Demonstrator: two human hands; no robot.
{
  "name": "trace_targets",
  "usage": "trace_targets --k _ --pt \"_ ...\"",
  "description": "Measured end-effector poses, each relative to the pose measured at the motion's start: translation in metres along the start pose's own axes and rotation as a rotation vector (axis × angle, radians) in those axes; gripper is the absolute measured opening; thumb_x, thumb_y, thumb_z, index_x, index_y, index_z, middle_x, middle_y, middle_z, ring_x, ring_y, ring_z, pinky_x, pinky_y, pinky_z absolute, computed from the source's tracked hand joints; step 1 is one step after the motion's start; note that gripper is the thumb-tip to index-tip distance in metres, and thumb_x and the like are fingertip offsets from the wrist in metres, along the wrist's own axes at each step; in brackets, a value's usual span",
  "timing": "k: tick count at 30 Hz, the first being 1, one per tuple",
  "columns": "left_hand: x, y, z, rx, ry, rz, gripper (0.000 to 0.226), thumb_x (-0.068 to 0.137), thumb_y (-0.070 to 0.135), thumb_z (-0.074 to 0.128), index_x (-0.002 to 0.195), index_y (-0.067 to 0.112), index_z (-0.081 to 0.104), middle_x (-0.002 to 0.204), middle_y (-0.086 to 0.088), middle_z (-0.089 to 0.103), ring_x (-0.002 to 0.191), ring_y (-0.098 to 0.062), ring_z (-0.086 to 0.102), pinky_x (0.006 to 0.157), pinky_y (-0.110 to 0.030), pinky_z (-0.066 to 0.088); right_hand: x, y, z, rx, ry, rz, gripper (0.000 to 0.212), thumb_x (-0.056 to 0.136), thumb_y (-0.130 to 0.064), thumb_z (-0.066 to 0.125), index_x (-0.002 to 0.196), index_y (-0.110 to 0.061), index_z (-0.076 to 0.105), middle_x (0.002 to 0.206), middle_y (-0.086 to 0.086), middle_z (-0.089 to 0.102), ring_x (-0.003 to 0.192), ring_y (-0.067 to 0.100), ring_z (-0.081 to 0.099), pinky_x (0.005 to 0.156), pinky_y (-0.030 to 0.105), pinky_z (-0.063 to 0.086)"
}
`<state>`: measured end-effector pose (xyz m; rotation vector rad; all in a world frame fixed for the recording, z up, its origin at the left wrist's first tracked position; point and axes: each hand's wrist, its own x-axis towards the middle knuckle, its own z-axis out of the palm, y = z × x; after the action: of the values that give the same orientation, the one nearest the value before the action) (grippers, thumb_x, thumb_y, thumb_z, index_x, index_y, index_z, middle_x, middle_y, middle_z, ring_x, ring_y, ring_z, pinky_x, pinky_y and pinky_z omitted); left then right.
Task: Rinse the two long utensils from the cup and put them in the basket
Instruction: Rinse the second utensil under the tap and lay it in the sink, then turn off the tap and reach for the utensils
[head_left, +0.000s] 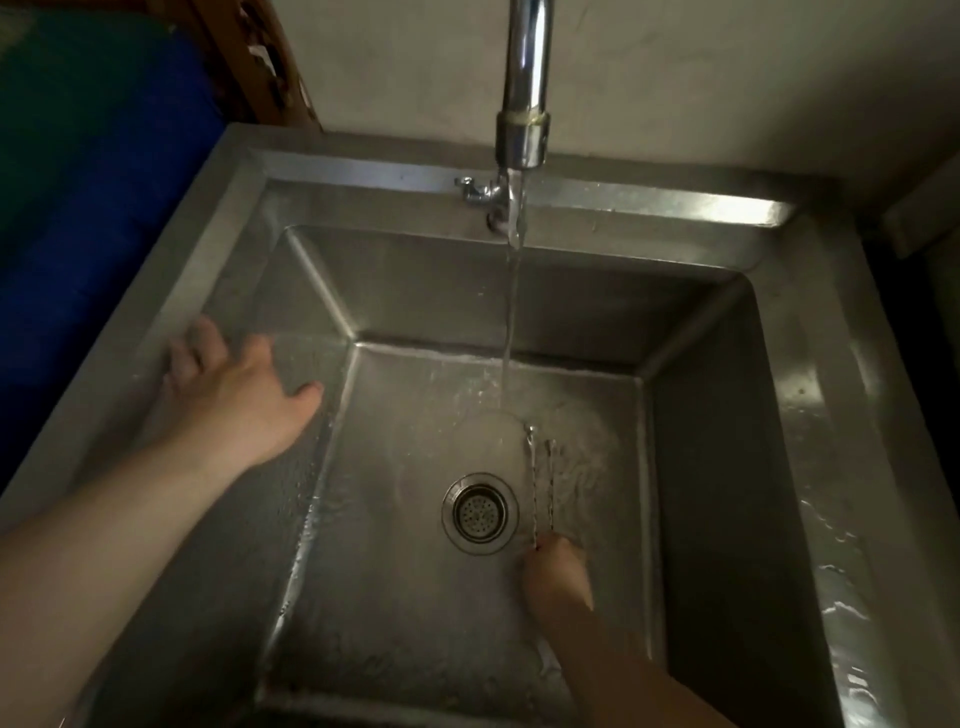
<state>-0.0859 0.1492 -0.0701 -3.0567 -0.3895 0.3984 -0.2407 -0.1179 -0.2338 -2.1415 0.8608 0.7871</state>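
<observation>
Deep in the steel sink, my right hand (557, 574) is closed around the near ends of two long thin metal utensils (540, 483). They point away from me, side by side, just right of the drain (480, 512). Their far tips lie where the tap's water stream (511, 322) hits the sink floor. My left hand (234, 389) rests flat on the sink's left rim with fingers spread, holding nothing. No cup or basket is in view.
The chrome tap (524, 83) hangs over the back of the steel sink (810, 415) and runs steadily. A small valve handle (475, 189) sits on the back rim. Something blue and green (78, 208) lies left of the sink. The right rim is wet.
</observation>
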Motion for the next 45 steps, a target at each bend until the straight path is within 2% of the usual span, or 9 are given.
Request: trace_targets --k 4,7,10,14,23,30,38,42,45 --pt "0.002 -0.012 0.009 0.022 0.02 0.035 0.087 0.073 0.072 0.044 0.142 0.022 0.03 0.159 -0.021 0.003 0.141 -0.044 0.011 0.113 -0.051 0.02 0.009 0.007 0.02 -0.13 0.028 -0.045 0.029 0.097 -0.009 0.044 0.119 -0.007 0.063 0.122 0.013 0.066 0.107 0.023 0.064 0.084 0.027 0.051" --pt "0.003 -0.013 0.009 0.045 -0.015 0.044 0.084 0.073 0.074 0.039 0.141 0.025 0.033 0.16 -0.019 -0.001 0.141 -0.044 0.009 0.112 -0.052 0.02 0.015 0.011 0.028 -0.086 -0.001 -0.019 0.028 0.097 -0.016 0.046 0.117 -0.007 0.063 0.117 0.015 0.065 0.088 0.021 0.059 0.059 0.013 0.034" --pt "0.003 -0.011 0.007 0.075 -0.06 0.055 0.082 0.074 0.076 0.036 0.139 0.027 0.037 0.16 -0.02 -0.008 0.142 -0.044 0.003 0.112 -0.053 0.018 0.019 0.015 0.03 -0.152 0.027 -0.044 0.027 0.098 -0.017 0.043 0.12 -0.009 0.059 0.117 0.014 0.064 0.105 0.029 0.061 0.05 0.011 0.032" --pt "0.001 -0.012 0.006 0.101 -0.069 0.073 0.084 0.072 0.077 0.033 0.139 0.026 0.039 0.159 -0.021 -0.011 0.143 -0.044 0.001 0.114 -0.051 0.016 0.016 0.013 0.031 -0.183 0.059 -0.002 0.025 0.099 -0.011 0.043 0.12 -0.01 0.058 0.119 0.013 0.065 0.109 0.028 0.063 0.074 0.023 0.046" --pt "0.001 -0.008 0.007 0.165 -0.077 0.084 0.088 0.07 0.078 0.031 0.14 0.024 0.04 0.157 -0.025 -0.014 0.141 -0.047 0.002 0.114 -0.052 0.013 0.021 0.014 0.032 -0.073 0.033 0.039 0.023 0.097 -0.015 0.047 0.115 -0.01 0.059 0.114 0.013 0.066 0.105 0.03 0.063 0.072 0.023 0.04" --pt "-0.005 -0.003 0.007 0.104 -0.077 0.067 0.088 0.073 0.073 0.037 0.146 0.026 0.026 0.156 -0.025 -0.022 0.142 -0.045 -0.008 0.114 -0.054 0.005 0.016 -0.034 -0.026 0.019 0.263 -0.194 0.016 0.096 -0.022 0.048 0.087 -0.014 0.059 0.086 0.013 0.071 0.061 0.019 0.058 0.052 0.024 0.043" --pt "-0.005 -0.003 0.011 0.05 -0.058 0.084 0.096 0.073 0.075 0.039 0.15 0.026 0.009 0.154 -0.027 -0.025 0.141 -0.047 -0.013 0.114 -0.057 -0.001 -0.005 -0.198 -0.18 0.008 0.468 -1.045 0.047 0.09 0.001 0.048 0.134 -0.014 0.052 0.13 0.01 0.058 0.115 0.017 0.053 0.095 0.015 0.038" --pt "-0.003 -0.007 0.013 0.032 -0.042 0.111 0.097 0.07 0.079 0.034 0.148 0.026 0.009 0.154 -0.026 -0.023 0.141 -0.048 -0.012 0.113 -0.058 -0.001 0.004 -0.253 -0.204 -0.285 0.287 -0.975 0.039 0.091 -0.002 0.05 0.129 0.006 0.05 0.127 0.03 0.056 0.114 0.044 0.057 0.097 0.053 0.049" --pt "-0.003 -0.008 0.014 0.033 -0.037 0.111 0.097 0.069 0.079 0.033 0.147 0.025 0.011 0.155 -0.026 -0.022 0.141 -0.049 -0.011 0.113 -0.058 0.0 0.013 -0.266 -0.203 -0.214 0.061 -0.862 0.044 0.096 -0.007 0.05 0.138 0.006 0.042 0.135 0.037 0.048 0.124 0.052 0.047 0.104 0.059 0.041"
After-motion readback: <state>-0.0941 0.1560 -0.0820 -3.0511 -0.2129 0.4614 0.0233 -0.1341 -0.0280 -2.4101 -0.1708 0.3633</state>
